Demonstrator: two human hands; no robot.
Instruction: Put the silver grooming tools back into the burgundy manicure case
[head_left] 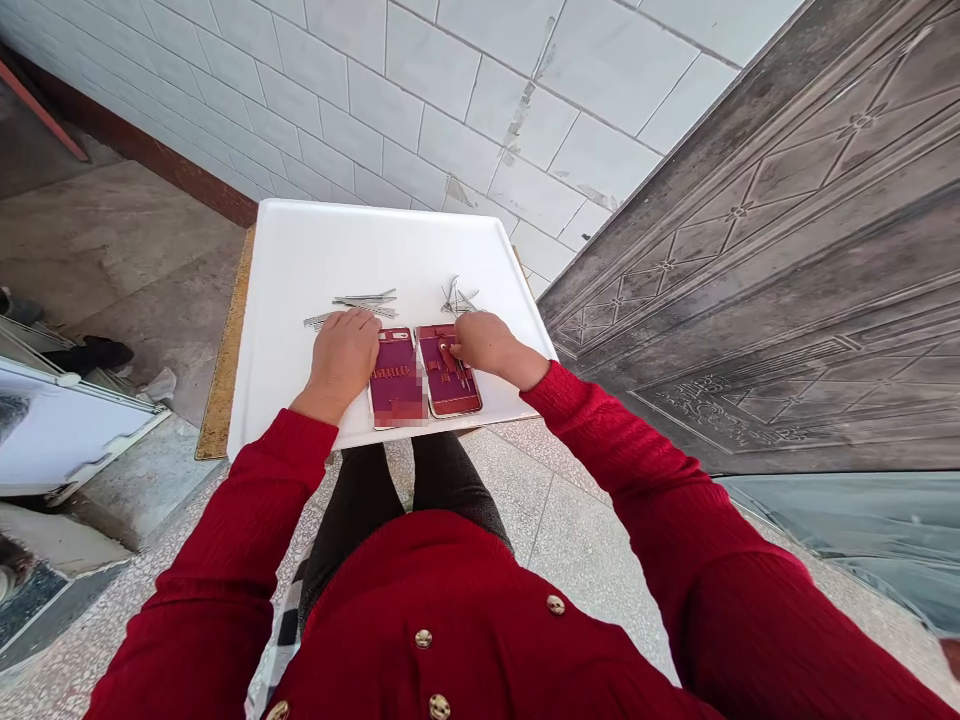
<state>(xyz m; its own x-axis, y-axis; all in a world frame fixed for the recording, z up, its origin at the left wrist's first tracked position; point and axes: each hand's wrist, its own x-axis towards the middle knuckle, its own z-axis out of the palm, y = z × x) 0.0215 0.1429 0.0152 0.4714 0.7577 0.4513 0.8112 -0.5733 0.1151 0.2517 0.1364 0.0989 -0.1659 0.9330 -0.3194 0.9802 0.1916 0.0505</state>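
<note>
Fingers curled, our left hand sits at the left edge of an open maroon case near us on the white surface; far right, beside metal tools, our right hand bends over it. We cannot tell what either grip holds; a hard tug could drag the case off the near edge.

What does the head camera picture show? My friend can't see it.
The left hand is at the left edge of an open purplish-red case on a white table, and the right hand is at its right half. Small metal tools lie in two groups just beyond.
</note>
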